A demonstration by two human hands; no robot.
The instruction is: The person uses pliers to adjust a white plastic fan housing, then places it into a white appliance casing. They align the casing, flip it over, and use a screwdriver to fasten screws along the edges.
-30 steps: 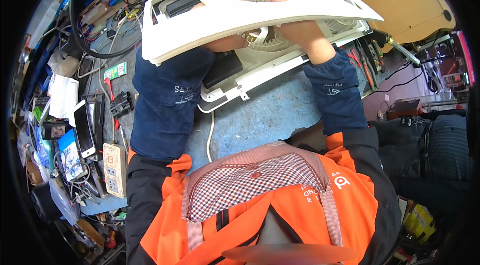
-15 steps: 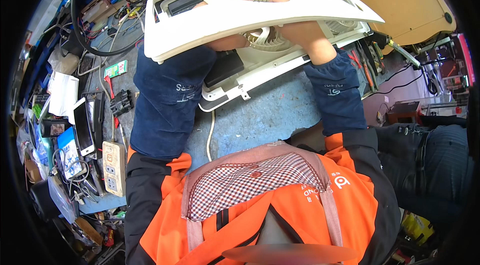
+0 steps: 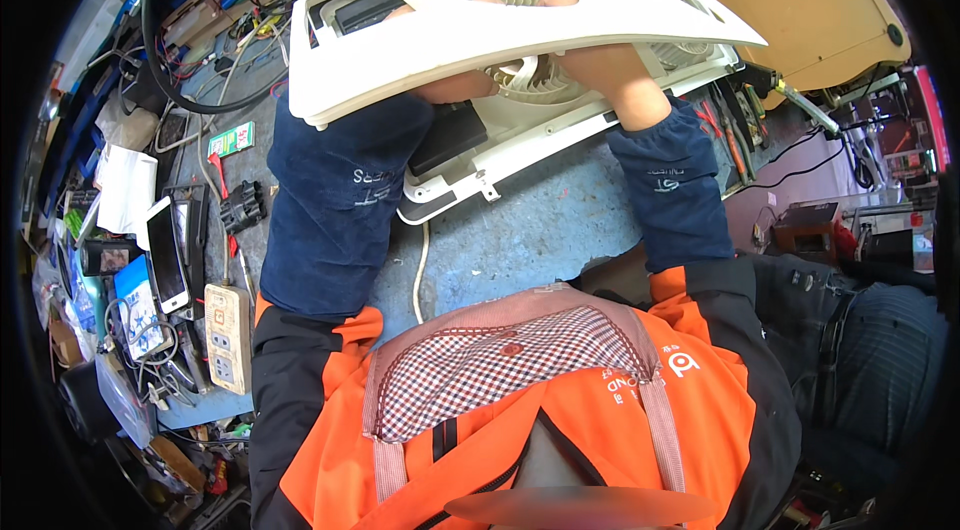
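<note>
A white plastic cover (image 3: 420, 45) with oval openings is tilted over a white appliance body (image 3: 545, 158) on the blue bench. Between them sits a white finned fan wheel (image 3: 530, 80), visible in the gap and partly through the large opening. My left hand (image 3: 455, 87) reaches under the cover, close to the left side of the wheel. On the other side, my right hand (image 3: 615, 75) reaches in beside the wheel. Fingertips show through the large opening; the cover hides most of the fingers, so their grip is unclear. A black part (image 3: 450, 138) lies in the body near my left sleeve.
To the left lie a phone (image 3: 168, 255), a power strip (image 3: 228, 338), a black connector-like part (image 3: 242, 207) and tangled cables. A yellowish panel (image 3: 800, 5) stands at the far right, near pliers (image 3: 738, 145). A person's jeans-clad leg (image 3: 885, 360) is close at my right.
The fan wheel's fins look slightly shifted, and the cover has barely moved. My hands stay in nearly the same place. At right, the other person's leg has moved a little.
</note>
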